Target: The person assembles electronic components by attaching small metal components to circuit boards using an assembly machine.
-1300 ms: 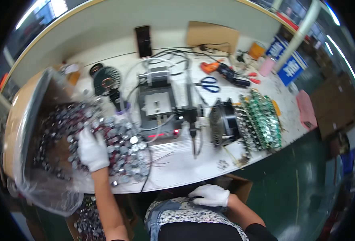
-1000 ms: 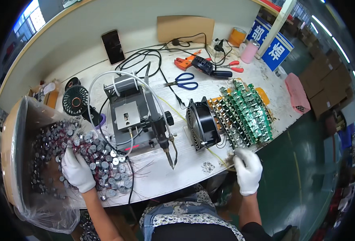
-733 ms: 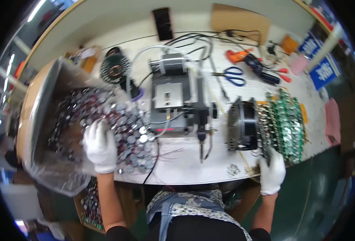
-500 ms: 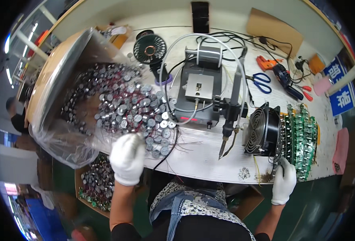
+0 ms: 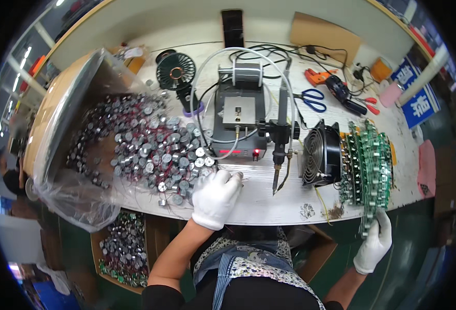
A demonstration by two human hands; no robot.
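Left hand [image 5: 216,199] pinches a small wired motor [image 5: 238,177], light and rigid; best gripped by its casing. Right hand [image 5: 374,243] clasps a thin, fragile circuit-board strip [image 5: 368,219].

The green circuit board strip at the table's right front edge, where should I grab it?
Judging by its pose, grip the strip at its near end, coming from below the table edge: that end overhangs free, where the right hand already is, while the rest lies among stacked boards.
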